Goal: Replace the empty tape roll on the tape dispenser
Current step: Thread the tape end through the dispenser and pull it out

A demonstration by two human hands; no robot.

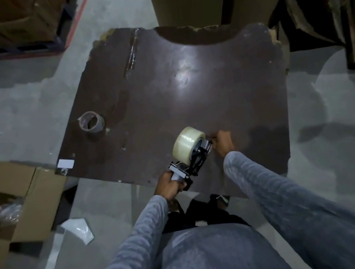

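- Left hand grips the tape dispenser handle at lower centre.
- Full tape roll already mounted; right hand pinches near its front, probably threading.
- Empty core sits on bench, left.

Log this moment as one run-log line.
left hand: grips tape dispenser handle | right hand: at dispenser front | full tape roll: mounted | empty core: on table

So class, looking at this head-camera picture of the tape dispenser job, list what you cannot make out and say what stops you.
- Right hand fingertips: hidden behind the dispenser's front end, so the tape's loose end is unseen.
- Dispenser handle: covered by the left hand.
- Open cardboard box contents: too dark and blurred; only something pale shows.
- Empty tape core: any leftover tape is too small to tell.
- New tape roll: its hub seating faces away.
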